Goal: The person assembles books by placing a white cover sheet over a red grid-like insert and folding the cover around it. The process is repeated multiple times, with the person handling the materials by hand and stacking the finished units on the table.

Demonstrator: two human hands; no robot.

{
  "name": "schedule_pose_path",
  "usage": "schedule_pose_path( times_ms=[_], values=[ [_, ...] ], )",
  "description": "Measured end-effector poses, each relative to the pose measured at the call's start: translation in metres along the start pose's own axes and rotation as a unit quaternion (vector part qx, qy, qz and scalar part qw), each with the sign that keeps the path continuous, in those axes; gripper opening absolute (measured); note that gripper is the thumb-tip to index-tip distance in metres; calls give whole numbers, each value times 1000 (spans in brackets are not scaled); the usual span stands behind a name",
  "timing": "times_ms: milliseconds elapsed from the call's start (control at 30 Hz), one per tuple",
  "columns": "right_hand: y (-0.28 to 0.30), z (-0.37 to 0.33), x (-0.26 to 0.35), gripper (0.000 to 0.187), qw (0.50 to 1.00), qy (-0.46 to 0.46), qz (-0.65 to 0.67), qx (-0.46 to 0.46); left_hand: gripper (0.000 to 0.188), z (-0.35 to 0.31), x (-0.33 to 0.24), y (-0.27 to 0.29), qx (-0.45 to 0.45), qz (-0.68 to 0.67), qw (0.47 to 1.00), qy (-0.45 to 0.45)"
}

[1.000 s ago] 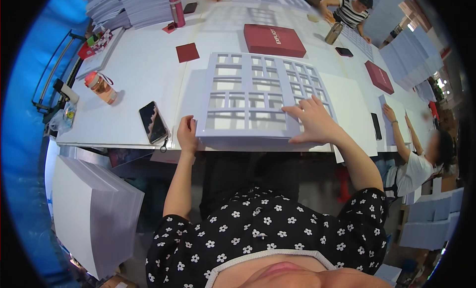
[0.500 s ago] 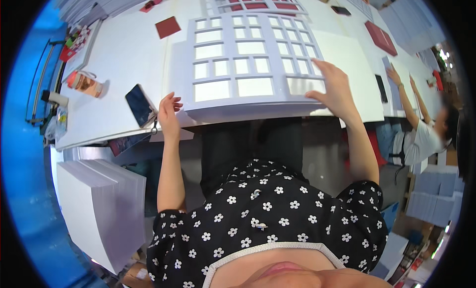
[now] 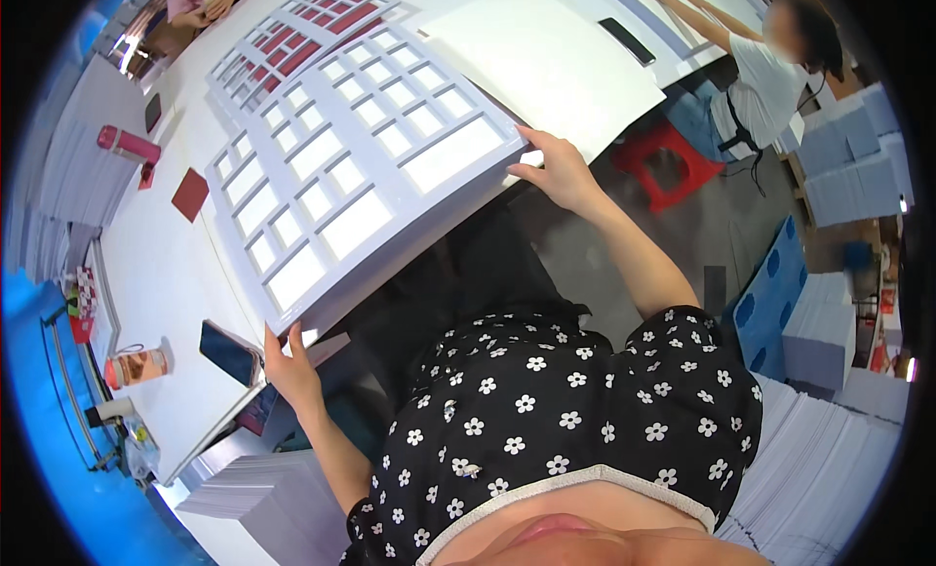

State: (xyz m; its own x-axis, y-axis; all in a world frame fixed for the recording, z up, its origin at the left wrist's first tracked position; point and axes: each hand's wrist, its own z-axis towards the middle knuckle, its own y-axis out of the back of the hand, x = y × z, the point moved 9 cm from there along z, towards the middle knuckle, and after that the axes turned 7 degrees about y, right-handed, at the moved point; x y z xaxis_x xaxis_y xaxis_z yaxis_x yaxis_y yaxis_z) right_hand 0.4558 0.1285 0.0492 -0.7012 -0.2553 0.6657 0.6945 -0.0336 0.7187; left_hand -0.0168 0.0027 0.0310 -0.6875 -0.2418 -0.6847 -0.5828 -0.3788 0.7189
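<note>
A thick pale grey panel (image 3: 314, 155) with many rectangular cut-out windows lies at the table's near edge, white showing through its openings. Its near side juts a little past the tabletop. My left hand (image 3: 294, 373) grips its near-left corner, thumb and fingers pinched around the edge. At the near-right corner, my right hand (image 3: 565, 176) holds the panel's edge with fingers on top and thumb lower. Just beyond lies a second windowed panel (image 3: 261, 51), with red showing in several openings. A dark phone (image 3: 230, 353) leans close to my left hand.
A white sheet (image 3: 531, 54) and a black phone (image 3: 627, 41) lie to the right. At left are a red square (image 3: 190, 195), a pink bottle (image 3: 129, 144) and an orange-topped cup (image 3: 136, 367). A co-worker (image 3: 770, 88) sits at far right near a red stool (image 3: 655, 166). Paper stacks (image 3: 255, 503) stand below.
My view has turned, so the table appears tilted. My left hand has gone from beside the panel to its near-left corner; my right has moved from over its right side to the near-right corner.
</note>
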Motion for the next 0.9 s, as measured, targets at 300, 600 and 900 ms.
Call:
schedule_pose_path(
  times_ms=[300, 600, 900],
  values=[
    [2, -14, -5, 61, 998, 1, 46, -33, 33, 0, -18, 11, 27, 42, 999, -1],
    [13, -21, -27, 64, 989, -53, 108, -81, 41, -3, 5, 13, 58, -6, 996, 66],
    [37, -111, -222, 35, 779, -430, 382, -249, 43, 6, 43, 62, -89, -291, 948, 98]
  ],
)
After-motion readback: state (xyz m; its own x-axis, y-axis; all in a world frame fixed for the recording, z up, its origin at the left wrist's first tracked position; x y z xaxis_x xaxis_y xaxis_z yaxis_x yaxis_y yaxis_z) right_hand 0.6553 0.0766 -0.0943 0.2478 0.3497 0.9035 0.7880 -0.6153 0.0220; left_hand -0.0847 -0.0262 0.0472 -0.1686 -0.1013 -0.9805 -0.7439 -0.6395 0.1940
